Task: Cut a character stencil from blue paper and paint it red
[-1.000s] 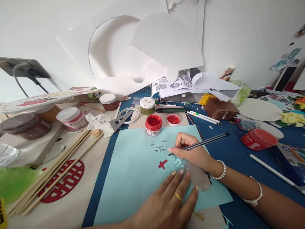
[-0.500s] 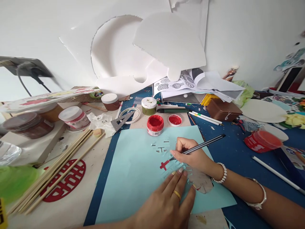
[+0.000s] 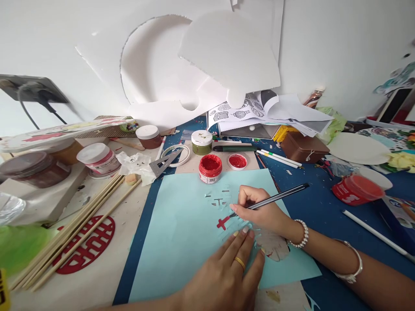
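My right hand (image 3: 261,207) pinches a slim dark paintbrush (image 3: 282,194) with a pale stripe, its handle slanting up to the right. The brush's lower end meets the light blue paper sheet (image 3: 175,233) beside a red cross-shaped mark (image 3: 223,223). Cut-out slots and loose blue slivers surround the mark. My left hand (image 3: 227,272) lies flat on the sheet below the mark, fingers stretched out and holding nothing. A greyish surface (image 3: 274,246) shows through a larger opening right of its fingertips. Beyond the hands stands an uncapped jar of red paint (image 3: 210,169).
A red-smeared lid (image 3: 237,162) lies beside the jar. Wooden sticks (image 3: 81,224) cross a red cut-out disc (image 3: 106,237) on the left. Behind are a green paint jar (image 3: 201,142), a set square (image 3: 165,162) and papers (image 3: 240,114). A red tub (image 3: 355,190) stands at right.
The view has shifted very slightly. The brush handle's end sits a little lower and further right, while both hands stay in nearly the same places on the sheet.
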Tool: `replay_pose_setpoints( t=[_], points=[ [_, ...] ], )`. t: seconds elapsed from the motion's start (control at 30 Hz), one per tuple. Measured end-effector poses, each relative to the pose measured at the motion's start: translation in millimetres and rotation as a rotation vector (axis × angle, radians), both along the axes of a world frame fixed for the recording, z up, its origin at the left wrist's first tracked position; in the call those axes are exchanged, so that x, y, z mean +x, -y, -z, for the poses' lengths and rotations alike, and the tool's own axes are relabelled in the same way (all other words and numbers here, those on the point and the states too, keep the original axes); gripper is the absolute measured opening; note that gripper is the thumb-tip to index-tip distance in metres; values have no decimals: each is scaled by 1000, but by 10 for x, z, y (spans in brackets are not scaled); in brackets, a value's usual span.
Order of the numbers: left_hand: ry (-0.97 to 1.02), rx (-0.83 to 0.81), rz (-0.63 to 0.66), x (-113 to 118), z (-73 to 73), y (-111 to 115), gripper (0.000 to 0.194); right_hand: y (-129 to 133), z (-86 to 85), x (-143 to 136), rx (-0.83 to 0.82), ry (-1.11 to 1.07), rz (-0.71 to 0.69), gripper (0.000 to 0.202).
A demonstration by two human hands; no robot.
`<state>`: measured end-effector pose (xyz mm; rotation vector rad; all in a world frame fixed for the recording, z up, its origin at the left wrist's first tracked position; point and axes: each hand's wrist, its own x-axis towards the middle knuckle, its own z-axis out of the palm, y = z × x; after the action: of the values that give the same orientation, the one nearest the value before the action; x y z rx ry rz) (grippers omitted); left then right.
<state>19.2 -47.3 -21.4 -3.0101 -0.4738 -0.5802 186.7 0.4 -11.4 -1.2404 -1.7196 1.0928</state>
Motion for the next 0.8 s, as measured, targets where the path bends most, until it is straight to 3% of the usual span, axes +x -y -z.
replay_pose_setpoints(
  t=[0.57,0.8],
  points=[
    [-51,-50,5,7,-67,-11,33,4,7,1,54,19,36,26],
    [-65,-66,4,-3,-66,-13,33,19,-32,-3,-9,-6,-40,25]
  ],
)
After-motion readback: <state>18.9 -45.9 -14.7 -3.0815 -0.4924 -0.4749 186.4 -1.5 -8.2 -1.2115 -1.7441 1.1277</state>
